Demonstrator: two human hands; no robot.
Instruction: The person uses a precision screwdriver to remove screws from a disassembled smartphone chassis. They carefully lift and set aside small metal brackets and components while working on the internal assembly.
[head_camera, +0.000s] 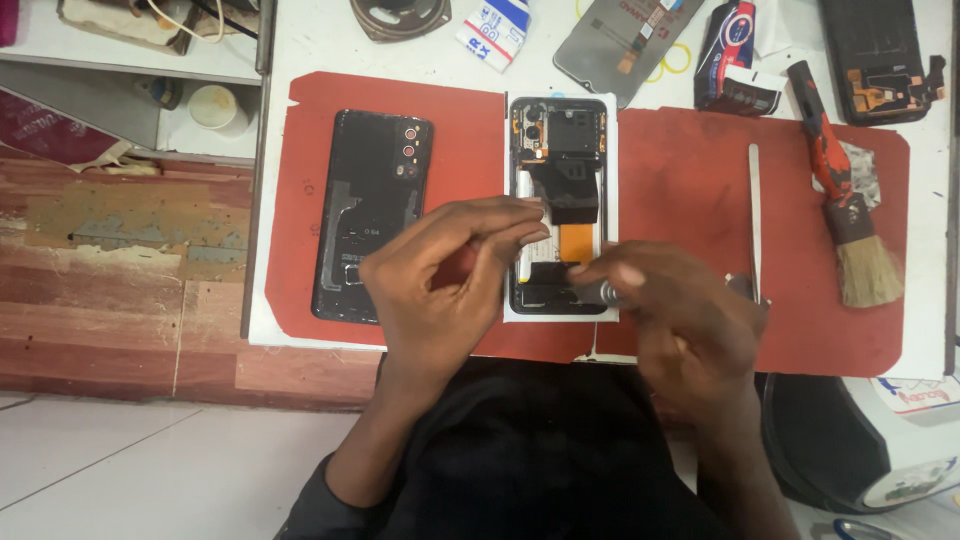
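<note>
Both hands hover over the lower half of an opened smartphone (558, 180), which lies face down, back removed, on a white sheet in the middle of a red work mat (690, 180). At the phone's lower right corner, the right hand (680, 310) is closed around a small metal-tipped tool (598, 292), probably a screwdriver, its tip pointing at the phone's bottom edge. On the phone's left side, the left hand (440, 280) has its fingers curled and its fingertips pinched together over the battery area; whether it grips anything there cannot be made out.

Inside the phone, the camera module and black shielding sit at the top, with an orange flex strip lower down. Left of the phone lies its black back cover (368, 215), inner side up, on the same mat. Right of the phone rest metal tweezers (754, 215), and further right a brush (845, 215) with a red-and-black handle. Above the phone, off the mat, lie a grey display panel (610, 45) and a blue-and-white packet (493, 32).
</note>
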